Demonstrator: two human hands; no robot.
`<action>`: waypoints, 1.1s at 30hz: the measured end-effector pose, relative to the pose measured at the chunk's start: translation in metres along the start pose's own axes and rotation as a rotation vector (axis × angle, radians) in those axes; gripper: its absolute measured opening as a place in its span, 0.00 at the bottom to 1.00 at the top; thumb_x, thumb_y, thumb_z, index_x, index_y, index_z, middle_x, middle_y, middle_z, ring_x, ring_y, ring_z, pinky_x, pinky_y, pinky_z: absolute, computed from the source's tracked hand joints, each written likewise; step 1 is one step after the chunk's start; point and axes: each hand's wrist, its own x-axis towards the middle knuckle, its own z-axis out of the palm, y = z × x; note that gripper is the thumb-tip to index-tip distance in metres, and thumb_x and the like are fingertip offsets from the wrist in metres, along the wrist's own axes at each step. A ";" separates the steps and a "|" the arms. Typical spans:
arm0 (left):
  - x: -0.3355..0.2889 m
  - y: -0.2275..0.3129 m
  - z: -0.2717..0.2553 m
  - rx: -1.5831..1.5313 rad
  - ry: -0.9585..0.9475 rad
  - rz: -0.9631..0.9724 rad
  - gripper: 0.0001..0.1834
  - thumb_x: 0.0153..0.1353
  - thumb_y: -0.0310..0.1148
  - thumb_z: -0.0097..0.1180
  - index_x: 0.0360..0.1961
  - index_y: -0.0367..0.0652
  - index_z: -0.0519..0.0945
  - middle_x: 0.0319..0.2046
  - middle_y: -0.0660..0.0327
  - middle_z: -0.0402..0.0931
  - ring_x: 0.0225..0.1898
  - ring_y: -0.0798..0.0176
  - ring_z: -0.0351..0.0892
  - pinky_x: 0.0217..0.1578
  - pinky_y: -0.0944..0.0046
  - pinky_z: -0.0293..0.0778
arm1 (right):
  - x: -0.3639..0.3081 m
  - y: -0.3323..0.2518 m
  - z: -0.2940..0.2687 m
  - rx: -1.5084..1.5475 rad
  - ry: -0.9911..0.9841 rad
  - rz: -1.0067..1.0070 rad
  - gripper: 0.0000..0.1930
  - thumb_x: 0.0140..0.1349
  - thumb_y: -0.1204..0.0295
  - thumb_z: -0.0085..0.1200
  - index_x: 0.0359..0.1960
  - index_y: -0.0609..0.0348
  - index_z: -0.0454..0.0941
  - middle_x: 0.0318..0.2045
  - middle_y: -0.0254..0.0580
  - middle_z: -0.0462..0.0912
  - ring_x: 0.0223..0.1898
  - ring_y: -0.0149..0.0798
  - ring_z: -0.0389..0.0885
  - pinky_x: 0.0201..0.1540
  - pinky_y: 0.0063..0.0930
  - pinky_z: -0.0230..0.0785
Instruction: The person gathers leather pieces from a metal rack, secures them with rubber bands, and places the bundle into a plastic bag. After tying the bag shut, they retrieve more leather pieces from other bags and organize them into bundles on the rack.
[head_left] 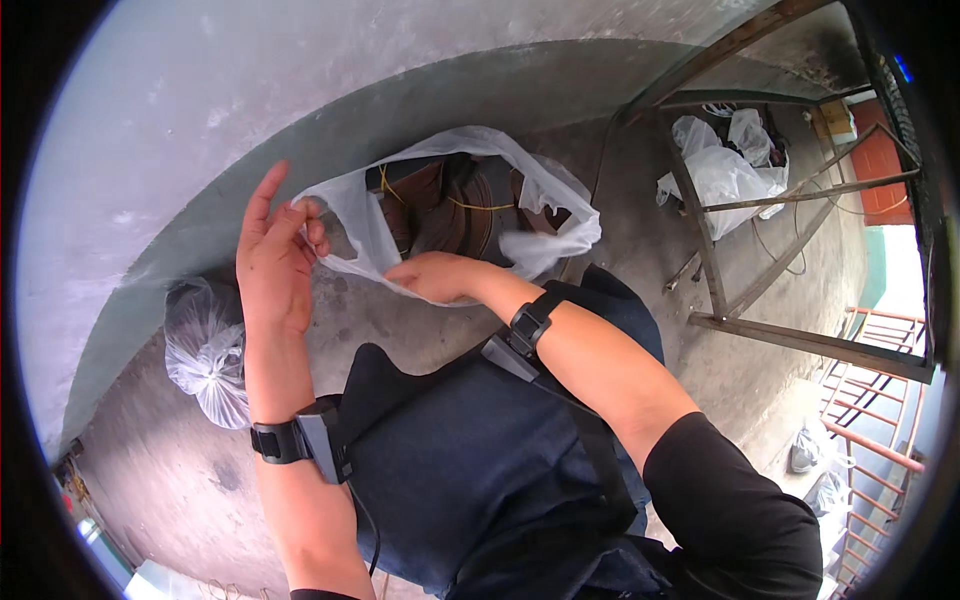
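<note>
One white plastic bag (378, 240) sits on the floor (170, 470) in front of your knees, mouth up, one flap blurred at its right side. Inside: several brown pieces (465, 222), stacked and overlapping, so no exact count; two yellow ties (485, 206) show across them, one left, one nearer the middle. Two hands at the bag. Your left hand (280, 245) pinches the rim at the left corner between thumb and curled fingers, index sticking up off the plastic. Your right hand (440, 275) is at the near rim, fingers bent inward; fingertips hidden, so can't tell if they pinch anything. Two wrist devices, one strapped on each forearm. Bag's far edge lies near the wall (420, 100), little room that way; near edge is close to your dark trousers (470, 450), tight there too. One knotted clear bag (207, 345) stands just beside your left forearm, limiting that side. More room to the right: a strip of bare floor runs between the bag and one metal frame (810, 346). Under the frame, a heap of white bags (725, 180), number unclear. Farther right, one orange railing (870, 445) with at least two pale bags (808, 447) by it.
</note>
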 end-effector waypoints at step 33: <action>-0.014 -0.001 0.005 0.265 -0.092 0.039 0.22 0.64 0.27 0.48 0.60 0.37 0.75 0.42 0.60 0.79 0.30 0.74 0.71 0.32 0.72 0.66 | 0.143 0.044 -0.040 1.504 1.040 0.579 0.61 0.47 0.52 0.70 0.75 0.49 0.36 0.69 0.49 0.61 0.66 0.51 0.65 0.66 0.63 0.52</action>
